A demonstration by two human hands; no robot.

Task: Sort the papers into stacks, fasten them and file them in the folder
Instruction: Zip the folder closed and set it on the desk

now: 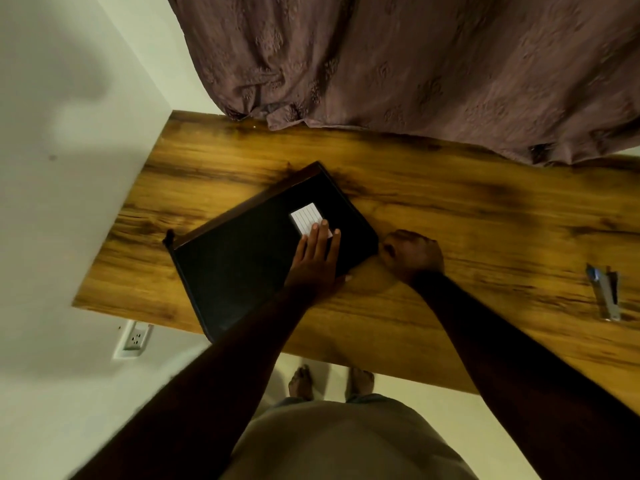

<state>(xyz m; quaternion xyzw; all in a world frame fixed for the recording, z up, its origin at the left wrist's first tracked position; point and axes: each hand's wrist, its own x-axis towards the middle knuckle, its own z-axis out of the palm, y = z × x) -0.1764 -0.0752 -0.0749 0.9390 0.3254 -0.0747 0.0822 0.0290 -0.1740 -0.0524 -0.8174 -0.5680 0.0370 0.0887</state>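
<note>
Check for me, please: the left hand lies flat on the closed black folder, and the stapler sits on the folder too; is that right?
Not quite. The stapler is not on the folder; it lies on the table, well to its right, as the head view shows. The left hand does lie flat on the closed black folder.

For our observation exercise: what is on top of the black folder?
A white lined label sits on the black folder; the left hand rests flat, fingertips covering part of the label. The folder is closed, so its contents cannot be seen.
</note>
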